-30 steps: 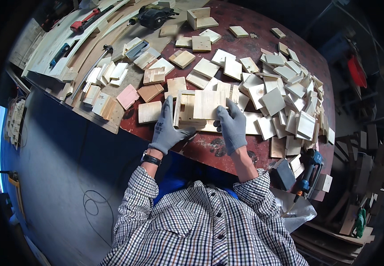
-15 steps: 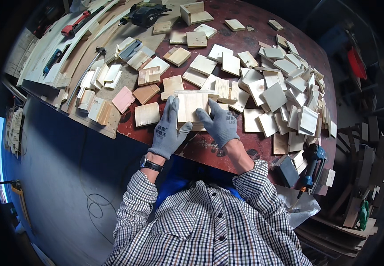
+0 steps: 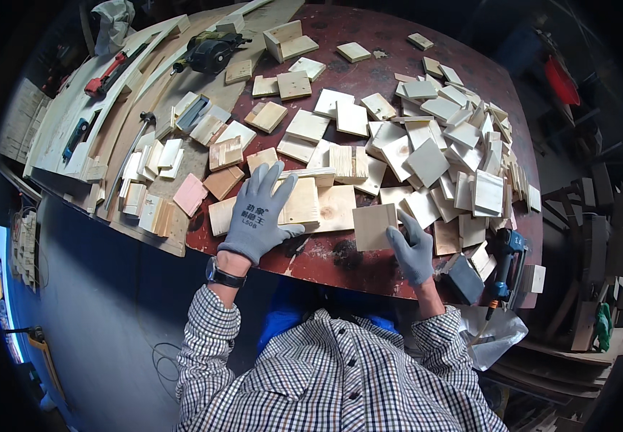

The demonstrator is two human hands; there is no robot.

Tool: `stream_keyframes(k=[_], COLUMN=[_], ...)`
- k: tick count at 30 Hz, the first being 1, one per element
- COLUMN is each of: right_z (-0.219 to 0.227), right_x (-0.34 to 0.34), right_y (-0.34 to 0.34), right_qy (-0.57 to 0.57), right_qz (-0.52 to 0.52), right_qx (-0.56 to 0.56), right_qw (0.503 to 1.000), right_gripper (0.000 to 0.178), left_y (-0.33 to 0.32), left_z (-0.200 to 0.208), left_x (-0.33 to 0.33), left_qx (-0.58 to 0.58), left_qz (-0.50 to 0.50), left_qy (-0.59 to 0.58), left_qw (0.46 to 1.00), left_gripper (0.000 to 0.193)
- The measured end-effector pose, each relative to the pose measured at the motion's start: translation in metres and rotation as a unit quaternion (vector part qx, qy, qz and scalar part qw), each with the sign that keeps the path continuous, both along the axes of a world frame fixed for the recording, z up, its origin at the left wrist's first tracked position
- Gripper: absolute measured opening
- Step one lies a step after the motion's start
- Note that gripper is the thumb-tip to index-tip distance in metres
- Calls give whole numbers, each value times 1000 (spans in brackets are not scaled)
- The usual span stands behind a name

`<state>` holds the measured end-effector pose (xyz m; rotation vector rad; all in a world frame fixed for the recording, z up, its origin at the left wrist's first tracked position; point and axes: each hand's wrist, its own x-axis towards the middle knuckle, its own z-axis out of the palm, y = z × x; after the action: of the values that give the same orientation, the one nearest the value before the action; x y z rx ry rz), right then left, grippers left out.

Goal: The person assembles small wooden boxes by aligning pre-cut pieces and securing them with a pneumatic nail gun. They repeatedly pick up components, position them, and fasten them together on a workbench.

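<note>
My right hand (image 3: 413, 252), in a grey work glove, grips a thin square wooden block (image 3: 372, 228) by its right edge, over the front of the red table (image 3: 326, 261). My left hand (image 3: 257, 216), gloved in grey too, lies spread with fingers apart over other pieces, its thumb stretched to the right. Beside that thumb is a pale wooden piece (image 3: 300, 201), with a square block (image 3: 336, 209) to its right. A narrow strip of wood (image 3: 311, 173) runs behind them, near the left fingertips.
Wooden blocks (image 3: 430, 162) are heaped on the right. A blue air nailer (image 3: 502, 268) with a hose lies at the near right edge. To the left are a hammer (image 3: 147, 119), a circular saw (image 3: 210, 52), a red tool (image 3: 106, 75) and a pink block (image 3: 190, 194).
Both hands were around one square wooden piece at the front middle. They have parted: the right has moved right with a square block, and the left has opened flat, further left.
</note>
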<state>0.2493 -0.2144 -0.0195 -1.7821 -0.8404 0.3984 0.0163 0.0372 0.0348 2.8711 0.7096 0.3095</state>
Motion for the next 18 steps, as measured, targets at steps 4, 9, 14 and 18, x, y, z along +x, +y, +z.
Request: stream_keyframes(k=[4,9,14,18], right_z=[-30,-34,-33,-36], right_x=[2,-1,-3,-1], right_y=[-27,-22,-24,-22], right_qy=[-114,-192,-187,-186], right_qz=[26,15,19,14], right_qx=[-67,-86,-86,-78], right_qw=[991,978,978,979], right_gripper=[46,42,43,43], left_y=[7,24,46,61], left_z=[4,17,23,6], left_x=[5,-3,-9,3], left_qx=[-10,-57,-152,-237], left_qz=[-45,-91,-79,-17], left_qy=[52,51,-100,-245], left_qw=[998,993,980,940], left_gripper=[87,67,47,41])
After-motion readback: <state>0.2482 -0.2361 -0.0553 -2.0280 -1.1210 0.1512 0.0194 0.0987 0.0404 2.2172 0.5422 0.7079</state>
